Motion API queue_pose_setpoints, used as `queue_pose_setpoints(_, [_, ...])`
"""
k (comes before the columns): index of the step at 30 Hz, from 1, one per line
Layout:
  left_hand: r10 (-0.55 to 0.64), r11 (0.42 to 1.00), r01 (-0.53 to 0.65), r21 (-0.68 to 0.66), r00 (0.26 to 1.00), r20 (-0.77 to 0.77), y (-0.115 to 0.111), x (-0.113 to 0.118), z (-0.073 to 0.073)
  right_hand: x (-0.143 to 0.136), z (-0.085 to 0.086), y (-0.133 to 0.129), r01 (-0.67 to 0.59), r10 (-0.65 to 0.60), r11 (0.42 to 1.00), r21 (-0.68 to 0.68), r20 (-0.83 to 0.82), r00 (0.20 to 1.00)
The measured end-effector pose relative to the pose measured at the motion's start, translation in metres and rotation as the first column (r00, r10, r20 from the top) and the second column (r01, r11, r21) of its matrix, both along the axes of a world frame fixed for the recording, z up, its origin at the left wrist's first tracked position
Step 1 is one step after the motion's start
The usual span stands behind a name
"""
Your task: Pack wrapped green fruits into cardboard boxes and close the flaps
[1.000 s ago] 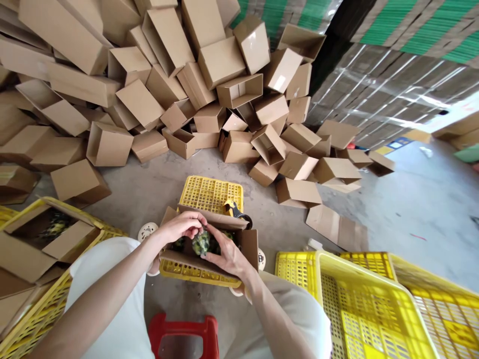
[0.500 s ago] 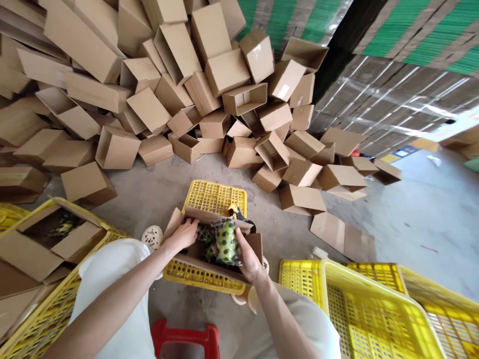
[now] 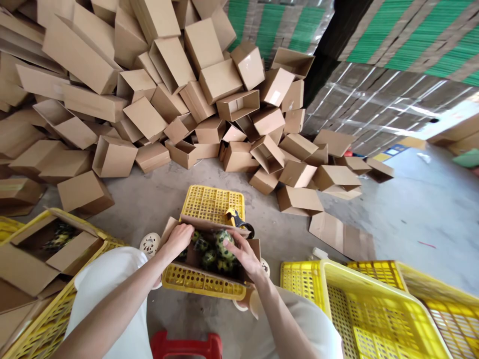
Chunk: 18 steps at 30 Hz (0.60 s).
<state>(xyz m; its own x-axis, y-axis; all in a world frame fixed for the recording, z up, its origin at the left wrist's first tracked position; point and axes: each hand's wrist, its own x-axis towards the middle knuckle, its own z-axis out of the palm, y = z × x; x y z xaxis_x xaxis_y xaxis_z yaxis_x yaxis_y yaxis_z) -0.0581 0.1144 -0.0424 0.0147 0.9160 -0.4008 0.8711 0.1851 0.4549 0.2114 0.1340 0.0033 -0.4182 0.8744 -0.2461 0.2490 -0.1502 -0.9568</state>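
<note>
A cardboard box (image 3: 193, 259) with raised flaps sits on an upturned yellow crate (image 3: 202, 281) between my knees. Inside lie several green, black-spotted things in clear plastic (image 3: 208, 259); their exact kind is not plain. My left hand (image 3: 181, 240) is closed at the box's left end, its curled fingers at the back rim and their tips hidden. With my right hand (image 3: 243, 254), fingers bent, I hold a green black-spotted packet (image 3: 221, 239) low in the right half of the box. A tape dispenser (image 3: 235, 218), yellow and black, lies on the crate behind the box.
A large heap of cardboard boxes (image 3: 149, 119) spreads across the floor ahead. Yellow crates (image 3: 337, 269) stand at my right. To my left, another crate (image 3: 33, 324) bears an open carton (image 3: 30, 259) with similar packets. A red stool (image 3: 187, 346) shows below.
The spotted packet has gone from standing above the rim to lower in the box, my right hand moving with it. My left hand has shifted slightly left. The view has tilted a little.
</note>
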Motion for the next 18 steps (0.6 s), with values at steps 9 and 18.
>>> queue_pose_setpoints(9, [-0.064, 0.995, 0.024, 0.097, 0.897, 0.437, -0.006, -0.007, 0.05, -0.004, -0.002, 0.0, -0.216, 0.167, 0.897, 0.386, 0.157, 0.973])
queue_pose_setpoints(18, [0.334, 0.942, -0.18, -0.285, 0.608, 0.721, 0.001, 0.011, 0.043, -0.013, 0.012, -0.003, -0.28, 0.273, 0.944, 0.173, 0.065, 0.96])
